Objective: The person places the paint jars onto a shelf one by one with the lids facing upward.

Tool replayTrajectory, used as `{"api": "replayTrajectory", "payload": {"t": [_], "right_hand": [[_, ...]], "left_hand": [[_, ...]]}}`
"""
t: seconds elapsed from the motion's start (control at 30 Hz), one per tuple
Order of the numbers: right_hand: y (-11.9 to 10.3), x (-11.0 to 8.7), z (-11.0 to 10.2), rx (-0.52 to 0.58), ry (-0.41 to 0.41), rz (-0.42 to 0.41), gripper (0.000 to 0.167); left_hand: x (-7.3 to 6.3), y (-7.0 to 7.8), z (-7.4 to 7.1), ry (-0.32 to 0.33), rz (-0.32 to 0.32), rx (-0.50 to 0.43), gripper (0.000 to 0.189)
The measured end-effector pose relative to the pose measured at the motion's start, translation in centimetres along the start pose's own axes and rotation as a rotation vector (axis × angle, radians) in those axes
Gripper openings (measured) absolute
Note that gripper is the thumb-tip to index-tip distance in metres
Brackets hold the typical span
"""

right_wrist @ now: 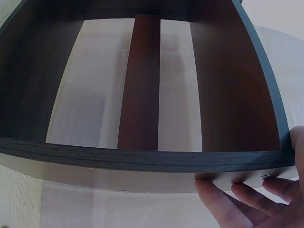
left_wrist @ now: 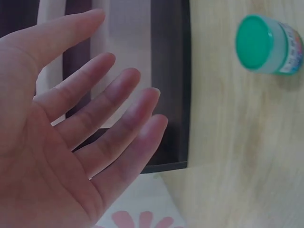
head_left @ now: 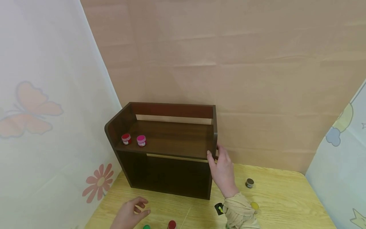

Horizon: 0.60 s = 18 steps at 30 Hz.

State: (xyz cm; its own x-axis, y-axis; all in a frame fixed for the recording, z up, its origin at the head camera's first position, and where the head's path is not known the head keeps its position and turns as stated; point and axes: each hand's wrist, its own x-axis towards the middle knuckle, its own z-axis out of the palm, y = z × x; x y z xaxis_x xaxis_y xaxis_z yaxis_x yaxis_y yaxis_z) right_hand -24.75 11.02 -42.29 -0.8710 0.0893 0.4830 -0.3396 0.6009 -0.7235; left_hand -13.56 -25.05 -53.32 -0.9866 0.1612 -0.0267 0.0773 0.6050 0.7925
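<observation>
A dark brown wooden shelf (head_left: 174, 135) stands on the table against the papered wall. My right hand (head_left: 223, 170) grips its right side panel, thumb at the front edge by the upper board. In the right wrist view the fingertips (right_wrist: 206, 187) press on the panel's outer face. On the upper board, toward the left, sit a small red jar (head_left: 126, 139) and a pink-lidded jar (head_left: 141, 140). My left hand (head_left: 130, 213) hovers in front of the shelf, holding nothing, its fingers loosely bent. A green-lidded jar (left_wrist: 268, 45) is near it on the table.
At the table's front are another red-lidded jar (head_left: 172, 224) and the green lid (head_left: 146, 226). Right of the shelf stands a dark-lidded jar (head_left: 249, 183). A yellow round item (head_left: 254, 205) and a black item with a yellow mark (head_left: 219, 208) lie beside the right sleeve (head_left: 241, 211).
</observation>
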Motion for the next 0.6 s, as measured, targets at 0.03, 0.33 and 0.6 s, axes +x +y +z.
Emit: {"api": "replayTrajectory", "payload": {"t": [0.03,0.33,0.6], "right_hand": [[0.0,0.0,0.0,0.000,-0.001,0.001,0.051],[0.0,0.0,0.0,-0.002,0.004,-0.003,0.050],[-0.1,-0.1,0.0,-0.004,0.002,0.002,0.051]], "left_hand": [[0.0,-0.2,0.1,-0.006,0.002,-0.002,0.038],[0.0,-2.0,1.0,-0.039,-0.050,-0.013,0.038],[0.2,-4.6,1.9,-0.154,-0.110,-0.077,0.039]]}}
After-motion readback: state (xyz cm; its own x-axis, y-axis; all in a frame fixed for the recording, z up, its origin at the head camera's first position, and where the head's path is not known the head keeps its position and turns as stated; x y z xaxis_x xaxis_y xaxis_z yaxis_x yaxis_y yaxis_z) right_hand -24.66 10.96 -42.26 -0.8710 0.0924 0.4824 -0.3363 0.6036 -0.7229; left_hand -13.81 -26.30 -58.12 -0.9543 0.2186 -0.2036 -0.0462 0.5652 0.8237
